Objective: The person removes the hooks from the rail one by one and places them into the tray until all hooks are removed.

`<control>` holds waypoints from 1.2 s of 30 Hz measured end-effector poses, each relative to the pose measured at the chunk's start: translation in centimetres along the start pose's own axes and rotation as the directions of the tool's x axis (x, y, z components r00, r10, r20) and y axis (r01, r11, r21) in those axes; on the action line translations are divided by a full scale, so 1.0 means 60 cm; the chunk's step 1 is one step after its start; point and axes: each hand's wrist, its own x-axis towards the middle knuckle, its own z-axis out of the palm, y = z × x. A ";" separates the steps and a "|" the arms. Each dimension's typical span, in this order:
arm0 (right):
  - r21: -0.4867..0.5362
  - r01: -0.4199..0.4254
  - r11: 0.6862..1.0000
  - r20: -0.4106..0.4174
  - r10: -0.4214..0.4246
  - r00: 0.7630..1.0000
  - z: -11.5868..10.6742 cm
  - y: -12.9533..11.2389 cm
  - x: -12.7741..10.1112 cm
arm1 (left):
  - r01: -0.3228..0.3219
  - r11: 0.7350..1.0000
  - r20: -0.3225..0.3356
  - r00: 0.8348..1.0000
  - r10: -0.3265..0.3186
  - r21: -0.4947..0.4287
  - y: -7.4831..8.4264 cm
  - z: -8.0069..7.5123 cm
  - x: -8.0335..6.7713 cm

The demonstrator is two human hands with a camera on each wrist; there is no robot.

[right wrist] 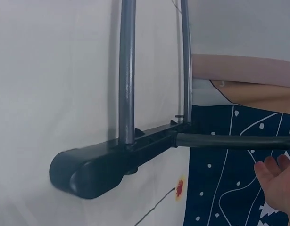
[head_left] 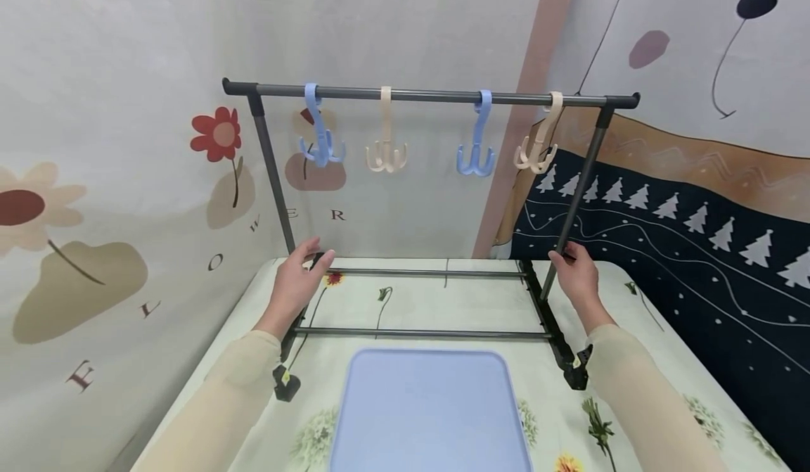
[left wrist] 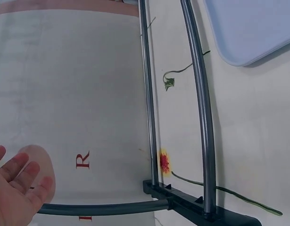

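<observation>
Rack (head_left: 430, 96): thin metal tubes, likely light, stiff, top-heavy; best gripped low on uprights. Left hand (head_left: 297, 278) at 9 o'clock, right hand (head_left: 579, 275) at 3 o'clock, both with fingers loose, beside uprights; contact unclear. Hooks (head_left: 474, 141) may swing.

Pale blue tray (head_left: 430, 409) lies flat on the counter (head_left: 639, 402) at the near edge, just in front of the rack's front bottom bar; counter has a cream cloth printed with small flowers and stems. Four multi-prong hooks hang off the top bar, left to right: blue hook (head_left: 320, 131), beige hook (head_left: 386, 138), second blue hook (head_left: 477, 141), second beige hook (head_left: 539, 141), the last one tilted. Behind: white flower-print backdrop (head_left: 114, 176) with a red flower and letters, dark blue cloth (head_left: 683, 261) with white trees on the right.
</observation>
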 end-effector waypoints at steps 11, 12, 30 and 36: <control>0.084 -0.063 0.994 -0.083 0.070 0.994 0.008 0.010 0.017 | -0.006 0.996 -0.040 0.999 0.003 -0.083 0.004 0.004 0.002; 0.079 -0.059 0.995 -0.087 0.066 0.994 0.008 0.012 0.018 | -0.012 0.996 -0.048 0.999 0.008 -0.094 0.005 0.003 0.002; -0.007 0.032 0.999 -0.069 -0.032 0.997 0.017 0.018 0.022 | -0.055 0.967 -0.204 0.979 0.003 -0.250 0.040 -0.030 0.034; -0.042 0.058 0.997 -0.090 -0.061 0.994 0.016 0.027 0.024 | -0.085 0.963 -0.261 0.965 0.015 -0.257 0.070 -0.045 0.049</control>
